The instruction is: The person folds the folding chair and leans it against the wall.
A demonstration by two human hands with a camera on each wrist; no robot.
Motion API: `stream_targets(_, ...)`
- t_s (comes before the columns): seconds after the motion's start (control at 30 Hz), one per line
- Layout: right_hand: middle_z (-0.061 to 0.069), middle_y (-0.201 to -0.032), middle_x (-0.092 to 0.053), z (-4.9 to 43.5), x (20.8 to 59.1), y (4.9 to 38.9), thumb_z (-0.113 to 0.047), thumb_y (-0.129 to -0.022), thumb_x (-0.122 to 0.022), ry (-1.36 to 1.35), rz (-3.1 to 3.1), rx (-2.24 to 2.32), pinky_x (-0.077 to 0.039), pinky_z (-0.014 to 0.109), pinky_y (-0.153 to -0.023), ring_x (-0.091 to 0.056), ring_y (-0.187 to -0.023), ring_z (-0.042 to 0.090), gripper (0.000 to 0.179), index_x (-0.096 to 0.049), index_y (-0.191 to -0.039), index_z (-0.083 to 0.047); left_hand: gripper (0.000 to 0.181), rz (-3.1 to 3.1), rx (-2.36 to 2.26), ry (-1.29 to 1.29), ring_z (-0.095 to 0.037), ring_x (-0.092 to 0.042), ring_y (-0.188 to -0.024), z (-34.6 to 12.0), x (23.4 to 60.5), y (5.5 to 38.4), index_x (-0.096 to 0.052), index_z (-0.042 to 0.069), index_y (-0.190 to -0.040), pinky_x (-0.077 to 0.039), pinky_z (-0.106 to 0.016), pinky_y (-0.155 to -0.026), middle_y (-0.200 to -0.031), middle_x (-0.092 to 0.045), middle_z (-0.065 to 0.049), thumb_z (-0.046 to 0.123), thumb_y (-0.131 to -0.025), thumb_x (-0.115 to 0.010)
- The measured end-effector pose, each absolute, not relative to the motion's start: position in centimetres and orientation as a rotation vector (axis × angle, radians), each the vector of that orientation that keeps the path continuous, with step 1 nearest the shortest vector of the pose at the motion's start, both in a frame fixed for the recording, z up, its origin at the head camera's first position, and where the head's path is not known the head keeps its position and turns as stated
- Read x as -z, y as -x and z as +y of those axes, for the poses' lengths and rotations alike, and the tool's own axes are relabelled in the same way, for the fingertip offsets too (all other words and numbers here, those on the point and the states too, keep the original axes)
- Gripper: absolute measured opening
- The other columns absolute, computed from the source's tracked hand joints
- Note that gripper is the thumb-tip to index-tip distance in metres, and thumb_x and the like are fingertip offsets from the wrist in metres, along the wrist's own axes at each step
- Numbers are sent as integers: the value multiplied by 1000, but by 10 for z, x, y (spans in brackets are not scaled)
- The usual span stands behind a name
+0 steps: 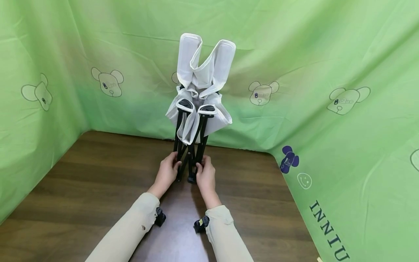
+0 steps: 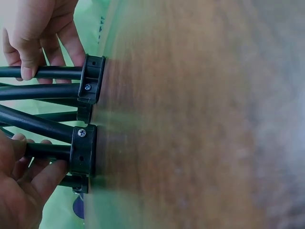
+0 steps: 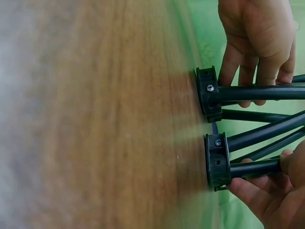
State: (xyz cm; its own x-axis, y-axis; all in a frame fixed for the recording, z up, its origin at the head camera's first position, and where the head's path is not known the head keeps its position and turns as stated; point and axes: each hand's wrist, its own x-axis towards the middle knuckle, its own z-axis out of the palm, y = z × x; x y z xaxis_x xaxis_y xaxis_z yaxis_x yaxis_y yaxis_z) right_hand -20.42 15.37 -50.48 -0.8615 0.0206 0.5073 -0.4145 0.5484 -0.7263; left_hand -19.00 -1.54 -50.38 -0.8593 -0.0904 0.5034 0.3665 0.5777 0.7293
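A folding chair (image 1: pixel 204 74) with white fabric and a black tube frame stands half collapsed, its legs drawn close together. My left hand (image 1: pixel 167 170) holds a leg low down on the left side; in the left wrist view its thumb and fingers surround a black tube (image 2: pixel 47 151) just above a plastic foot (image 2: pixel 83 151). On the other side my right hand (image 1: pixel 206 175) grips a leg near its foot (image 3: pixel 218 161), fingers curled round the tube in the right wrist view. The feet are at the wooden surface. White fabric hangs in folds and hides the upper frame.
A brown wood-grain surface (image 1: pixel 98 189) spreads around the chair. Green cloth (image 1: pixel 301 47) printed with bear heads rises at the back and along both sides, close behind the chair. Small black devices (image 1: pixel 201 224) sit on both wrists.
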Motion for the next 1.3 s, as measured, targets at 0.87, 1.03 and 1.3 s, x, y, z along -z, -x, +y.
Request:
stream_targets(0.87, 16, -98, -73, 159, 506, 214, -8, -101, -65, -400, -2340, -1226, -59, 47, -79, -73, -91, 31, 22, -57, -121, -3, 29, -2265, 1237, 162, -31, -69, -92, -5, 507, 197, -63, 0, -124, -57, -45, -81, -100, -70, -18, -1, -96, -69)
stream_targets(1.03, 17, -98, -73, 161, 507, 214, -7, -100, -65, -407, -2341, -1217, -59, 47, -80, -72, -91, 31, 21, -57, -119, -2, 29, -2262, 1236, 157, -31, -70, -91, -4, 508, 197, -64, 1, -124, -58, -45, -80, -99, -71, -17, -2, -96, -69)
stream_targets(1.3, 17, -99, -73, 161, 506, 219, -8, -100, -65, -441, -2334, -1216, -59, 47, -81, -72, -92, 31, 22, -56, -120, -3, 29, -2272, 1217, 157, -31, -70, -91, -6, 506, 198, -64, 0, -126, -58, -45, -80, -98, -70, -17, 1, -97, -68)
